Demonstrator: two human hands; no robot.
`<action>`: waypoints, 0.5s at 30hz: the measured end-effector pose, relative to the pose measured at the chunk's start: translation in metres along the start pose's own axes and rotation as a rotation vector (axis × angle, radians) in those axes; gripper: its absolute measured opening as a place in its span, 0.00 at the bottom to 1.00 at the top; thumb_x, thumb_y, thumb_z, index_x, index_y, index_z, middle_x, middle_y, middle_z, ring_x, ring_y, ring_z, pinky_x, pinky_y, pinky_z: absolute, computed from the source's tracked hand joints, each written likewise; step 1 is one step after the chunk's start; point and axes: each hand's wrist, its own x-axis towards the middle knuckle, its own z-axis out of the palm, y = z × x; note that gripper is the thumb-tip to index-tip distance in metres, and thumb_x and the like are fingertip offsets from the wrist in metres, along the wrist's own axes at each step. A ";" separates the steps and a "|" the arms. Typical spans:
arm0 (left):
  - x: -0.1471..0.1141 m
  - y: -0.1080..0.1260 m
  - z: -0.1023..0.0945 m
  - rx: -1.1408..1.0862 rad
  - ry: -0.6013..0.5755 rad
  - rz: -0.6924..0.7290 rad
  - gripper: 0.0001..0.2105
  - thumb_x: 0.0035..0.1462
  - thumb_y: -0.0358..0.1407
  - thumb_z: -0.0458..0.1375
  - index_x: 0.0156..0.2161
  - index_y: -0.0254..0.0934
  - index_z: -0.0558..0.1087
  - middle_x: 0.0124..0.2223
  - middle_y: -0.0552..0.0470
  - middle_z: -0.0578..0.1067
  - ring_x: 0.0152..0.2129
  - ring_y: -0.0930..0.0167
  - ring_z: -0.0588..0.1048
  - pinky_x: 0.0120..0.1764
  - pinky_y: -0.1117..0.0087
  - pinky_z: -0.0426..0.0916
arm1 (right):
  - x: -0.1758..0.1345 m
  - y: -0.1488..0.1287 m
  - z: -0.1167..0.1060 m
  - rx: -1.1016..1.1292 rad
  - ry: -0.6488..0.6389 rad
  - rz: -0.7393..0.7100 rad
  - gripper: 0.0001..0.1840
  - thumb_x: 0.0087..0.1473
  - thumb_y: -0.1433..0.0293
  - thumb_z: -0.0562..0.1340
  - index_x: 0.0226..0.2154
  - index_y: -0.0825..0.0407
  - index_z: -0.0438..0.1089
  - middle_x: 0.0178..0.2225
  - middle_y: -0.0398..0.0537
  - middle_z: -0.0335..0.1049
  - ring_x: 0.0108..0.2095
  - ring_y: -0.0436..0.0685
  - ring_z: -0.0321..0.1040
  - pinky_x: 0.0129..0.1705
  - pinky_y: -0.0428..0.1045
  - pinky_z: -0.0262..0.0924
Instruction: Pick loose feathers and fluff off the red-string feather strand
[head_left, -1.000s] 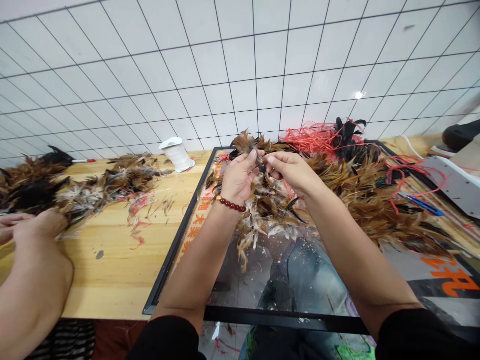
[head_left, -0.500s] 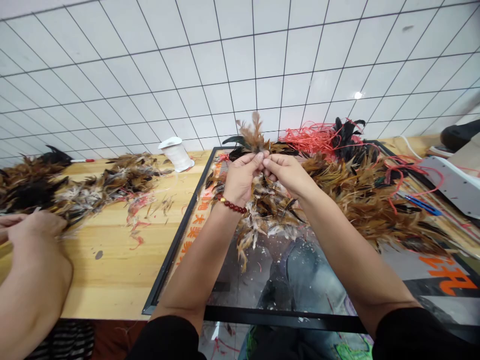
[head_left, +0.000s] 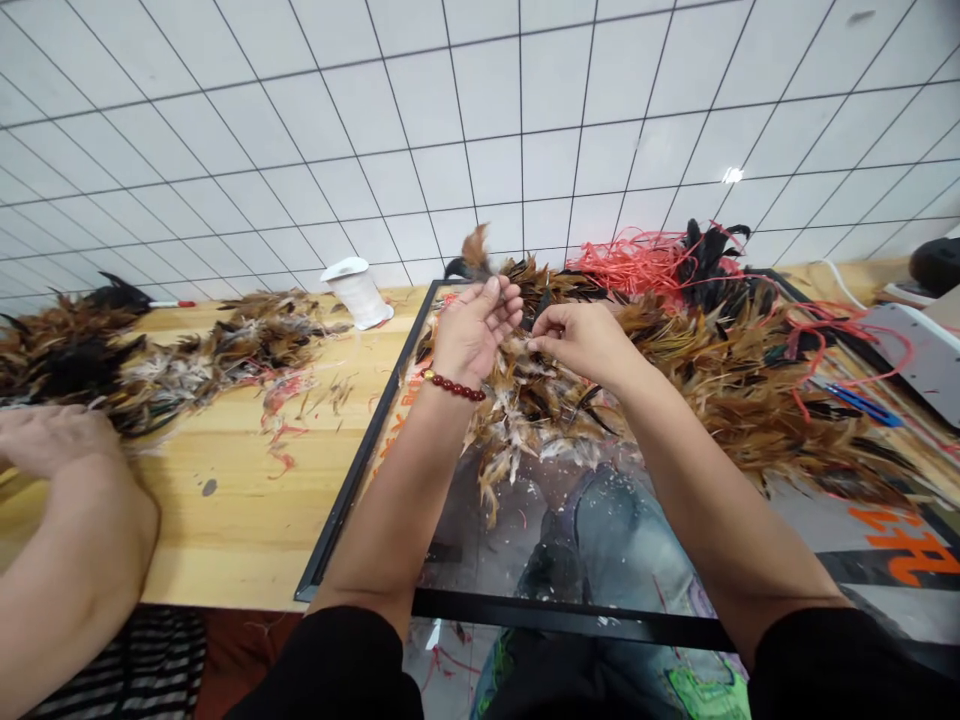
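My left hand, with a dark red bead bracelet at its wrist, pinches a small tuft of brown and black feathers between thumb and forefinger. The other left fingers are loosely curled. My right hand is a little apart from it, over a pile of brown and white feathers. Its thumb and fingertips come together just above the pile; whatever is between them is too small to make out. The pile lies on a black-framed glass panel.
More brown feathers spread to the right, beneath red plastic strips. A blue cutter lies beyond. Left stand a white spool and further feather heaps. A co-worker's arm reaches in at far left.
My hands, together before, are now apart. The feather tuft stays in my left hand and has shifted left. My right hand has come down toward the pile. The view has shifted slightly.
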 end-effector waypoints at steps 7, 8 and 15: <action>0.006 0.012 -0.008 -0.041 0.059 0.067 0.09 0.56 0.40 0.67 0.39 0.39 0.78 0.30 0.55 0.80 0.27 0.77 0.79 0.34 0.77 0.73 | -0.010 -0.017 0.030 -0.280 -0.339 -0.368 0.18 0.56 0.77 0.58 0.41 0.46 0.81 0.42 0.50 0.74 0.41 0.56 0.68 0.39 0.50 0.54; 0.006 0.012 -0.008 -0.043 0.056 0.069 0.09 0.56 0.40 0.67 0.40 0.40 0.78 0.30 0.55 0.80 0.27 0.76 0.79 0.34 0.77 0.73 | -0.012 -0.021 0.035 -0.335 -0.367 -0.418 0.20 0.58 0.77 0.57 0.44 0.46 0.81 0.43 0.52 0.73 0.42 0.57 0.67 0.39 0.51 0.54; 0.005 0.014 -0.007 -0.059 0.048 0.068 0.06 0.57 0.39 0.66 0.39 0.40 0.79 0.30 0.54 0.80 0.29 0.76 0.79 0.34 0.76 0.73 | -0.007 -0.003 0.034 -0.549 -0.361 -0.325 0.17 0.60 0.74 0.56 0.40 0.50 0.81 0.42 0.57 0.71 0.43 0.61 0.65 0.40 0.54 0.52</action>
